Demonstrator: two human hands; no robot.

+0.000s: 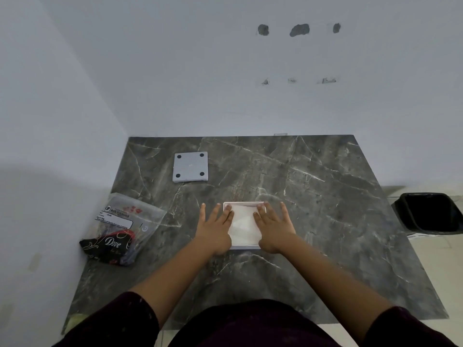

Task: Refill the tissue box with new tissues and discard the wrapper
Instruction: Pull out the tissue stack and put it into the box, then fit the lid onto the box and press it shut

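A white square tissue box (244,245) sits open on the dark marble table, with white tissues (244,225) filling it. My left hand (216,229) lies flat with spread fingers on the box's left side, fingertips pressing the tissues. My right hand (271,227) does the same on the right side. The box's grey base panel (190,167), with dark round feet at its corners, lies apart at the far left of the table. A crumpled clear plastic wrapper (122,229) with printed labels lies at the table's left edge.
The marble table (325,221) stands in a corner between two white walls. A black-lined waste bin (429,212) stands on the floor to the right of the table. Pale floor tiles show beyond the right edge.
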